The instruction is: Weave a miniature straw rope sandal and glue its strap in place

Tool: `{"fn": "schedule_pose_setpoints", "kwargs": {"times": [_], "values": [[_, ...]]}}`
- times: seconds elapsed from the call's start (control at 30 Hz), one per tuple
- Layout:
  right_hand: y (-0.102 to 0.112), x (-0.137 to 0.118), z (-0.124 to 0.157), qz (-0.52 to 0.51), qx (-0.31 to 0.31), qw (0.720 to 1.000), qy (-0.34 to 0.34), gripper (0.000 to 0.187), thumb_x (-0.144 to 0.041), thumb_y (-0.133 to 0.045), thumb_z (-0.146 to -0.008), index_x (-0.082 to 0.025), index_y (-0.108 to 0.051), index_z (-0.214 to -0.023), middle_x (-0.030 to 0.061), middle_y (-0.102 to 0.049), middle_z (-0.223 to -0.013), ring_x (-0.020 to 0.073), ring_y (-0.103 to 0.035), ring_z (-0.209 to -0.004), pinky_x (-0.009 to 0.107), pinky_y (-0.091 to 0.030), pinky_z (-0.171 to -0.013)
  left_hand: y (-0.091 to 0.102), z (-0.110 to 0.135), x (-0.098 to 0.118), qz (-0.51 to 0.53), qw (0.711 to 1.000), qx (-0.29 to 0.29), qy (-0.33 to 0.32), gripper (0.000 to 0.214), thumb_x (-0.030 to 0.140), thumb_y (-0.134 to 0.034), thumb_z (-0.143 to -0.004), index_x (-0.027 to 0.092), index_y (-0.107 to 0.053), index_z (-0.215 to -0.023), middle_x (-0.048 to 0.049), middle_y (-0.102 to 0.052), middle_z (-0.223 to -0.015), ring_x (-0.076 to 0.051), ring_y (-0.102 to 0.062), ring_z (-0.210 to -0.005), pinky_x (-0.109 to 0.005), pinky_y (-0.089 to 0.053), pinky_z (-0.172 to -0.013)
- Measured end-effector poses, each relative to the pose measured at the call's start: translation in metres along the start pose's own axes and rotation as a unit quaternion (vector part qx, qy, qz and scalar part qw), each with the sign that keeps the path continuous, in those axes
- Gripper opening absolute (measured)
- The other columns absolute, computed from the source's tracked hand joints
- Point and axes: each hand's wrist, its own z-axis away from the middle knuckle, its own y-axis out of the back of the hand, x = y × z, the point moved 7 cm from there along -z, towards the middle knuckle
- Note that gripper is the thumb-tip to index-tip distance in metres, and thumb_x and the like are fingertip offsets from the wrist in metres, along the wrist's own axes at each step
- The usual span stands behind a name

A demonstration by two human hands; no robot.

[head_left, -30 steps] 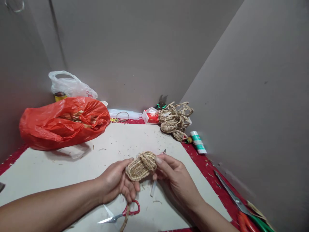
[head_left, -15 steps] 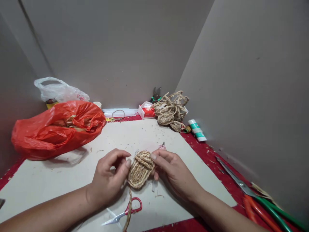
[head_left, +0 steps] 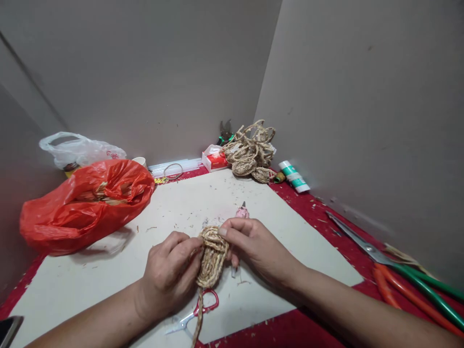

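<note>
A small woven straw piece (head_left: 212, 256), shaped like a tiny sandal sole, is held between both hands above a white board (head_left: 181, 208). My left hand (head_left: 170, 275) pinches its left edge with curled fingers. Gripping the right edge from above is my right hand (head_left: 250, 246), thumb and fingers closed on the weave. A braided straw tail (head_left: 197, 324) hangs down from the piece. Small red-handled scissors (head_left: 195, 311) lie on the board just below my hands. A pink-tipped tool (head_left: 241, 211) lies behind my right hand.
A red plastic bag (head_left: 87, 203) of straw lies at the left, a white bag (head_left: 79, 150) behind it. A heap of woven straw pieces (head_left: 250, 154), a red-white box (head_left: 214, 159) and a green-white tube (head_left: 294, 177) stand at the back. Large scissors (head_left: 366, 249) and green and orange rods (head_left: 416, 295) lie right.
My left hand moved from under the straw piece to pinching its left edge. The piece has turned more on edge. The view has shifted right and down.
</note>
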Motion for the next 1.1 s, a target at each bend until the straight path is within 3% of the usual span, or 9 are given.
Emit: {"fn": "schedule_pose_setpoints", "kwargs": {"times": [0.3, 0.8, 1.1], "values": [[-0.001, 0.003, 0.000, 0.000, -0.008, 1.000, 0.001, 0.030, -0.043, -0.068, -0.076, -0.016, -0.060, -0.065, -0.0028, -0.058, -0.049, 0.0070, -0.049, -0.040, 0.020, -0.037, -0.042, 0.001, 0.002, 0.003, -0.010, 1.000, -0.001, -0.013, 0.046, 0.002, -0.059, -0.080, 0.022, -0.059, -0.121, -0.0078, -0.065, -0.084, -0.017, -0.060, -0.072, -0.027, -0.051, -0.061], [0.000, 0.004, -0.001, 0.012, 0.005, 1.000, -0.002, 0.030, -0.041, -0.068, -0.075, -0.017, -0.056, -0.063, -0.0052, -0.055, -0.045, 0.0065, -0.049, -0.038, 0.019, -0.038, -0.042, -0.009, 0.010, 0.006, -0.066, 0.994, -0.063, -0.058, 0.038, 0.004, -0.060, -0.078, 0.020, -0.059, -0.113, -0.0086, -0.063, -0.082, -0.018, -0.056, -0.069, -0.029, -0.047, -0.060], [0.003, 0.000, 0.000, 0.029, 0.031, 0.999, 0.018, 0.029, -0.041, -0.067, -0.076, -0.017, -0.056, -0.065, -0.0060, -0.054, -0.046, 0.0069, -0.049, -0.040, 0.019, -0.039, -0.043, -0.006, 0.002, 0.013, -0.045, 0.994, -0.021, -0.102, 0.032, 0.003, -0.060, -0.077, 0.012, -0.059, -0.108, -0.0101, -0.063, -0.081, -0.018, -0.057, -0.068, -0.029, -0.050, -0.057]]}}
